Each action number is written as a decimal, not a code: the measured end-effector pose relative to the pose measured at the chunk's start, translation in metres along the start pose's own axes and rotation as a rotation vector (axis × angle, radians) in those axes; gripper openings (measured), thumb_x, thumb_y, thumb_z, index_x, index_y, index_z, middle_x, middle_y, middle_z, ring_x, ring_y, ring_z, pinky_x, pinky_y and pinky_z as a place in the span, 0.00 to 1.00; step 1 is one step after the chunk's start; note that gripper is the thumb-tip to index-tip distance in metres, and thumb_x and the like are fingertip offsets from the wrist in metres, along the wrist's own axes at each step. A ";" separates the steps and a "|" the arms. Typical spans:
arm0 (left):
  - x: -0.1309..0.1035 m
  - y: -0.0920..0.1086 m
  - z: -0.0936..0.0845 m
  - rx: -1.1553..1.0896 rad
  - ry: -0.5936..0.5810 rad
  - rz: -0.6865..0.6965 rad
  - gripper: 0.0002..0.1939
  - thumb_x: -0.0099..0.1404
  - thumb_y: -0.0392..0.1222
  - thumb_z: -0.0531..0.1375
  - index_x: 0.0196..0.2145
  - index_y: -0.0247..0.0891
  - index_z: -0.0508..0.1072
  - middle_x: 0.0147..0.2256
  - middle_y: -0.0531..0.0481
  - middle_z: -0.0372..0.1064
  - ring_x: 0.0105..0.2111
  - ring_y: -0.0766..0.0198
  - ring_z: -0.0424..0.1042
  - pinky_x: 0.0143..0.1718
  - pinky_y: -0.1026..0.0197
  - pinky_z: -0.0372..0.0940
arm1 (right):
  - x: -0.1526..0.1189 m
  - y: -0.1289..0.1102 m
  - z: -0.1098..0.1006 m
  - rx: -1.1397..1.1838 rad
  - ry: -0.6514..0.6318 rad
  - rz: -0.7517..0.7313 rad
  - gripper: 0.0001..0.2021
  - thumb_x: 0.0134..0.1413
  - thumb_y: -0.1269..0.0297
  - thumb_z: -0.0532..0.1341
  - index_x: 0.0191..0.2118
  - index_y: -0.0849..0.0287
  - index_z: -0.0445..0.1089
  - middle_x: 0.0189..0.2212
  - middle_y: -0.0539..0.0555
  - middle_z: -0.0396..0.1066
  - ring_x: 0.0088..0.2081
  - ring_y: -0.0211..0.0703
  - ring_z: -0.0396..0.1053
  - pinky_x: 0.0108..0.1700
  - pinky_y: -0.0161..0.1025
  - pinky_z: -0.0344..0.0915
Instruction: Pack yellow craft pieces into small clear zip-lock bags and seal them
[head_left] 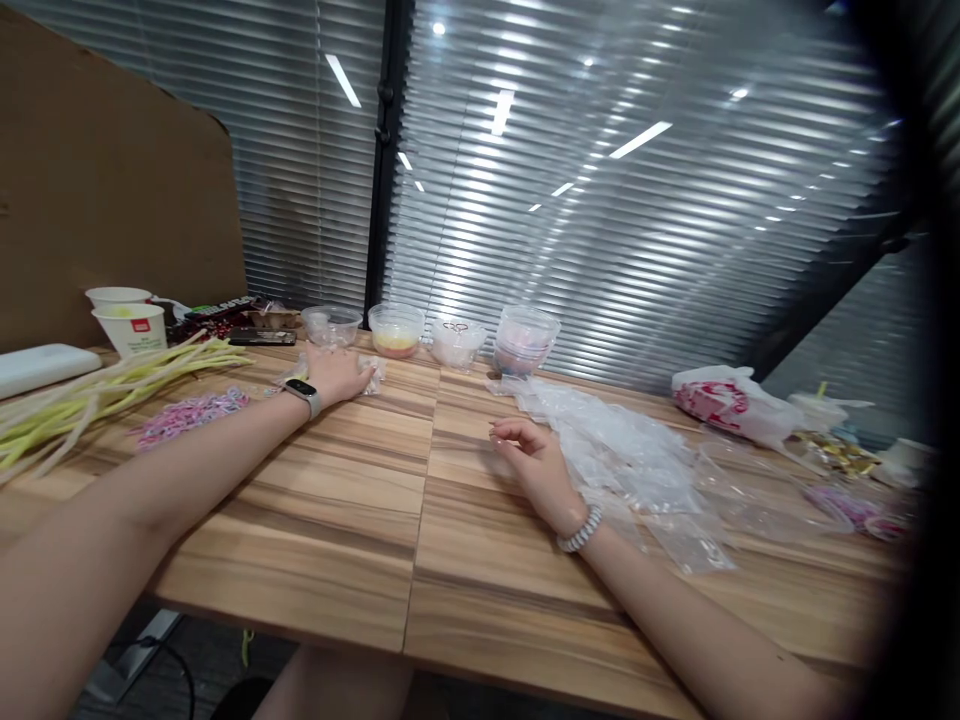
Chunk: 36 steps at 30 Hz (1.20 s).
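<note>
Forearms span lower corners; left hand covers crinkled plastic, right hand curls its fingers, both grips unclear; mid-right bags look unfilled.

Streaky glare across the blinds

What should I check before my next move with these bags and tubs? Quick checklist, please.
1. Left hand at the crinkled plastic: ok; firmness of grip, cannot tell.
2. Right hand free of small pieces: cannot tell; its fingers are curled and too little shows.
3. Clear bags squarely stacked: not ok; they overlap in a loose spread.
4. Tub with yellow contents upright: ok.
5. Pink-and-purple pieces gathered: ok, in a loose heap.
</note>
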<state>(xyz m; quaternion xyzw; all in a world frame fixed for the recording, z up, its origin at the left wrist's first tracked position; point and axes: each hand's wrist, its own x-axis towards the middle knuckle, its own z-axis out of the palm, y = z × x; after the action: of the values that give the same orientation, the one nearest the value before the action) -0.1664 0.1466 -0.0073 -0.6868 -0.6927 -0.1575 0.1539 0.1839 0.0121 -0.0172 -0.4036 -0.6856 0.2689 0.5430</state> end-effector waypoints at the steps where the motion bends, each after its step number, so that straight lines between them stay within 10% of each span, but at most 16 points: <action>1: -0.002 0.002 -0.002 0.021 0.031 0.019 0.32 0.66 0.62 0.46 0.48 0.31 0.70 0.49 0.31 0.65 0.52 0.38 0.59 0.54 0.29 0.20 | 0.000 0.000 0.000 -0.004 -0.005 0.016 0.09 0.50 0.60 0.64 0.34 0.61 0.72 0.41 0.58 0.71 0.45 0.46 0.69 0.48 0.44 0.65; 6: -0.014 0.020 -0.018 0.099 0.251 0.264 0.29 0.65 0.58 0.50 0.51 0.30 0.69 0.52 0.31 0.61 0.55 0.40 0.55 0.59 0.35 0.20 | -0.002 0.001 -0.001 -0.033 -0.021 0.073 0.15 0.51 0.59 0.64 0.42 0.62 0.71 0.41 0.58 0.71 0.42 0.45 0.69 0.47 0.43 0.65; 20: -0.104 0.138 -0.076 -0.018 0.278 0.874 0.20 0.65 0.53 0.52 0.39 0.33 0.71 0.36 0.40 0.68 0.41 0.49 0.65 0.57 0.39 0.46 | -0.003 0.000 0.001 -0.064 -0.037 0.036 0.13 0.53 0.62 0.62 0.43 0.62 0.71 0.42 0.57 0.71 0.43 0.43 0.70 0.45 0.40 0.67; 30: -0.125 0.146 -0.071 -0.069 0.207 1.036 0.19 0.71 0.48 0.46 0.36 0.33 0.70 0.34 0.42 0.68 0.37 0.53 0.66 0.50 0.44 0.55 | -0.001 -0.016 -0.016 -0.642 -0.269 -0.423 0.14 0.59 0.65 0.57 0.50 0.60 0.68 0.50 0.57 0.66 0.52 0.46 0.63 0.55 0.43 0.61; 36: -0.125 0.147 -0.062 -0.085 0.199 1.119 0.19 0.73 0.45 0.44 0.35 0.33 0.69 0.32 0.44 0.68 0.34 0.55 0.66 0.45 0.48 0.57 | 0.015 -0.015 -0.042 -1.040 -0.315 -0.370 0.12 0.61 0.62 0.55 0.44 0.60 0.72 0.46 0.57 0.68 0.47 0.48 0.65 0.52 0.44 0.60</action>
<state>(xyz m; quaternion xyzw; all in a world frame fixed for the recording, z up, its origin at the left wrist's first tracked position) -0.0184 0.0085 -0.0044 -0.9365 -0.1987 -0.1437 0.2506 0.2191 0.0139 0.0133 -0.4459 -0.8595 -0.1463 0.2025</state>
